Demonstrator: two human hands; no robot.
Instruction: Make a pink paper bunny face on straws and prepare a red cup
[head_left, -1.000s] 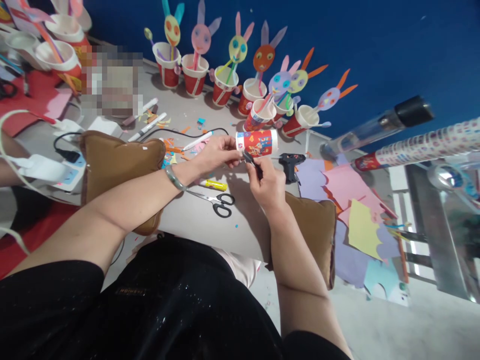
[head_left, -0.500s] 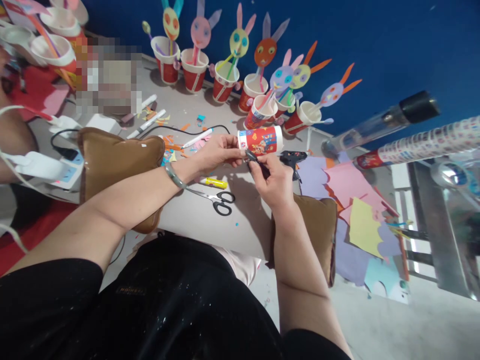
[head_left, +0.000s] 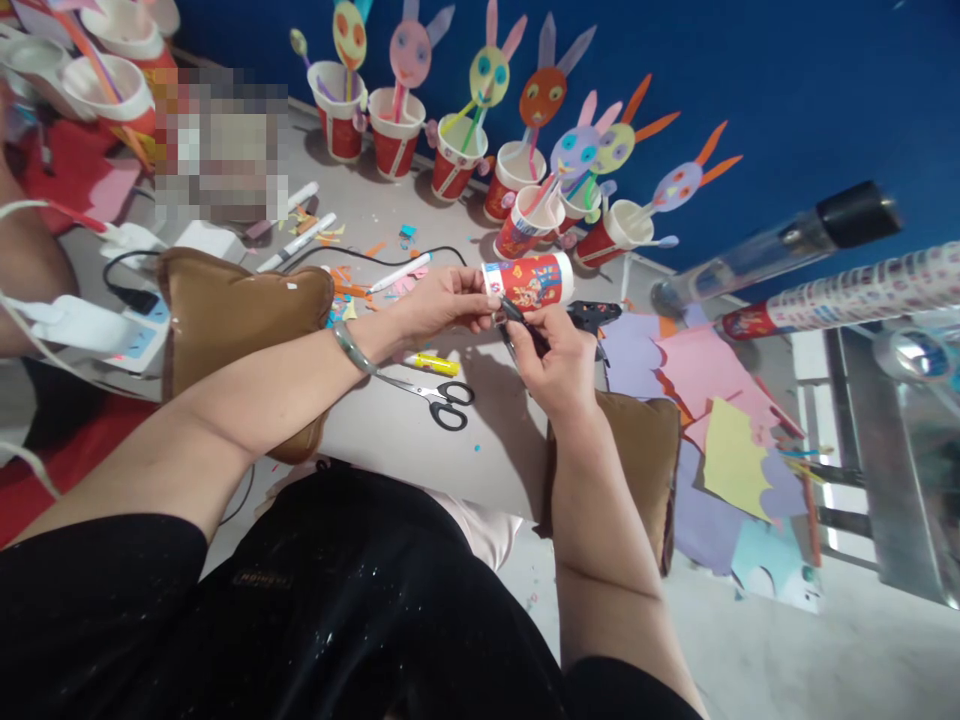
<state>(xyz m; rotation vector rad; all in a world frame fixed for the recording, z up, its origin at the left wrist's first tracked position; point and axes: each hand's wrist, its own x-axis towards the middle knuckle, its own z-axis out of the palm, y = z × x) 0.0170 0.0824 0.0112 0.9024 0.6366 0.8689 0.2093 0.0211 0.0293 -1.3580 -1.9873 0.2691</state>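
Note:
My left hand [head_left: 454, 303], a bangle on its wrist, has its fingertips pinched together at the near end of a red printed paper cup [head_left: 534, 282] lying sideways. Whatever small thing sits in that pinch cannot be made out. Closed around a slim dark hand tool [head_left: 513, 312] is my right hand [head_left: 561, 358]; the tool's tip meets the left fingertips, and its kind is unclear. Just behind the right hand lies a black glue gun [head_left: 596, 317]. Below the hands, scissors [head_left: 442, 400] with black handles and a yellow marker [head_left: 436, 364] rest on the table.
Paper cups with bunny-faced figures [head_left: 459, 158] line the blue wall. White markers [head_left: 300, 243] and paper scraps lie left, near a power strip [head_left: 142, 335]. Brown cushions [head_left: 240, 335] flank the work spot. Coloured paper [head_left: 735, 450] and stacked cups [head_left: 840, 290] are on the right.
The whole view has shifted slightly, so most things appear a little further right. The dark tool's parts look more spread in my right hand; the left hand keeps its pinch.

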